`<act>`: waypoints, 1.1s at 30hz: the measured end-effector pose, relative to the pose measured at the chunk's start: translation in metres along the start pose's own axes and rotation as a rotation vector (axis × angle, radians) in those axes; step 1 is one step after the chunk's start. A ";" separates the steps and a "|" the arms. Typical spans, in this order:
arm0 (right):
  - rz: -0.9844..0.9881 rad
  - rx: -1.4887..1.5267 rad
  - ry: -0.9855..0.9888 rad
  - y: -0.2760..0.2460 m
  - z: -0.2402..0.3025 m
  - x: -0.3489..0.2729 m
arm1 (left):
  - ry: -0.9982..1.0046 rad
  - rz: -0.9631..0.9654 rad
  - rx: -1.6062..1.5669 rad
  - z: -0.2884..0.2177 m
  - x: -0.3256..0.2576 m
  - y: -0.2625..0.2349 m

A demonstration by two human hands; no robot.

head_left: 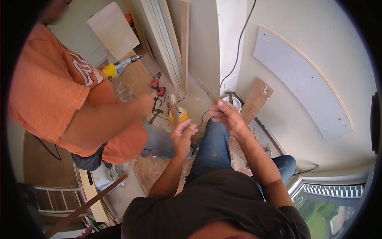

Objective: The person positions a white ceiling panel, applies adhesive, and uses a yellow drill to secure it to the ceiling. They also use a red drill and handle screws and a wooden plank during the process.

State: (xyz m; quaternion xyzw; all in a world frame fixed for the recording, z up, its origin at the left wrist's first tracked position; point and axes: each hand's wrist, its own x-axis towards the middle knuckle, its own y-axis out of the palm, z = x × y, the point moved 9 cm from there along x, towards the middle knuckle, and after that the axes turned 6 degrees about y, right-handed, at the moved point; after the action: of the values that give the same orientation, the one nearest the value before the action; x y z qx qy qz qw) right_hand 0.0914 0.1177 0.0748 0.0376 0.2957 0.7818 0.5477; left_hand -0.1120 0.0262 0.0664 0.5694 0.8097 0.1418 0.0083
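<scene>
My left hand (183,137) is held out in front of me, fingers loosely bent and apart, nothing visible in it. Just beyond it on the floor is a yellow container (181,115) with a whitish-smeared stick (174,104) beside or over it. My right hand (227,115) is raised above my knee, fingers spread, no object clearly seen in it. Past that hand stands a white bucket (237,103), a hammer (230,96) at its rim. To my left a person in an orange shirt (51,91) holds a yellow and grey drill (119,68); their other hand (144,106) is blurred.
A red cordless drill (156,81), a claw hammer (156,115) and other hand tools lie on the dusty floor. Boards (185,44) lean on the wall. A black cable (238,47) hangs near the corner. A curved grey panel (302,79) is at the right wall, above a window (326,207).
</scene>
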 end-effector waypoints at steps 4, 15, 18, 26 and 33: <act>0.151 0.081 0.108 0.069 -0.016 0.030 | 0.072 -0.127 -0.012 -0.027 0.011 -0.034; 0.092 0.100 0.213 0.079 -0.049 0.061 | 0.103 -0.127 -0.114 -0.015 0.030 -0.061; 0.042 0.128 0.211 0.059 -0.048 0.063 | 0.056 -0.136 -0.097 -0.008 0.031 -0.058; 0.103 -0.054 0.257 0.063 -0.072 0.058 | 0.006 -0.318 -0.027 0.007 0.024 -0.098; 0.454 0.152 0.268 0.148 -0.077 0.039 | 0.241 -0.592 0.171 -0.005 -0.019 -0.181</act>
State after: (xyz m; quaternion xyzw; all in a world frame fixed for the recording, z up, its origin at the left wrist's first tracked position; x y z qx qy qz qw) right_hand -0.0775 0.0863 0.0758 0.0400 0.4074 0.8582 0.3097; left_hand -0.2724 -0.0488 0.0254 0.2872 0.9442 0.1310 -0.0943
